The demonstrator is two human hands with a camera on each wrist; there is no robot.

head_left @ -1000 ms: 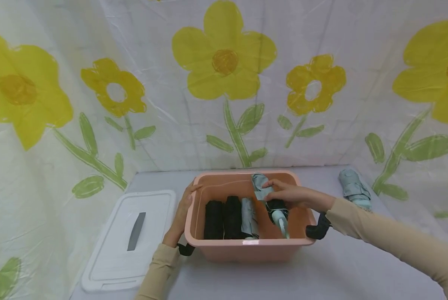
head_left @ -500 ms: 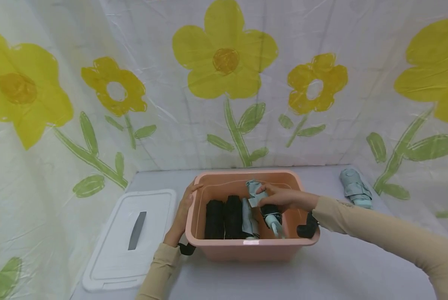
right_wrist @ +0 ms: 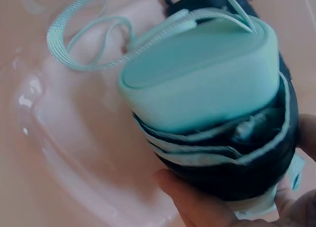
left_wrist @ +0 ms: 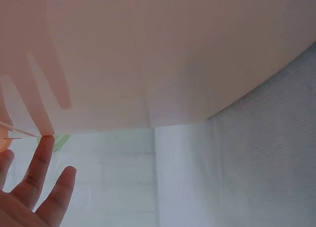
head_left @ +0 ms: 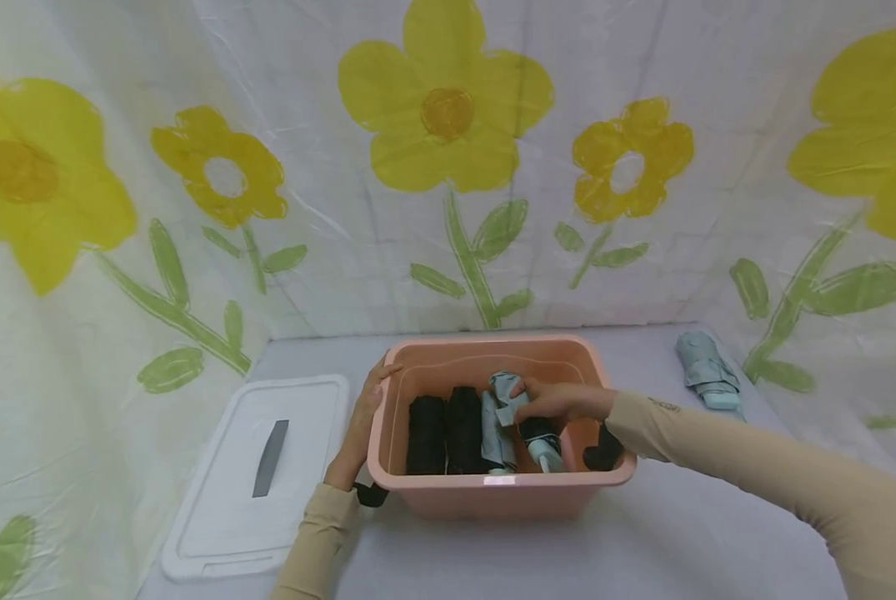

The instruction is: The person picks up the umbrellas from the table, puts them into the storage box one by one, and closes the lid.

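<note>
A light blue folding umbrella (head_left: 543,454) with dark inner folds is gripped by my right hand (head_left: 560,402), low inside the pink bin (head_left: 493,502). In the right wrist view, its mint handle (right_wrist: 207,84) and looped wrist strap (right_wrist: 64,44) face the camera, and fingers (right_wrist: 192,200) hold the folded canopy. To its left in the bin lie a grey-blue folded umbrella (head_left: 497,437) and two black rolled bundles, one (head_left: 464,429) beside the other (head_left: 427,435). My left hand (head_left: 361,417) rests along the bin's left side; its fairly straight fingers (left_wrist: 37,163) touch the outer wall.
A white lid (head_left: 215,500) with a grey handle (head_left: 271,458) lies left of the bin. Another light blue folded umbrella (head_left: 706,371) lies at the back right of the table (head_left: 680,533). A flower-printed curtain (head_left: 327,250) hangs behind.
My right hand has moved left and lower into the bin with the umbrella, bringing it close to the grey-blue one. The left hand has stayed on the bin's side.
</note>
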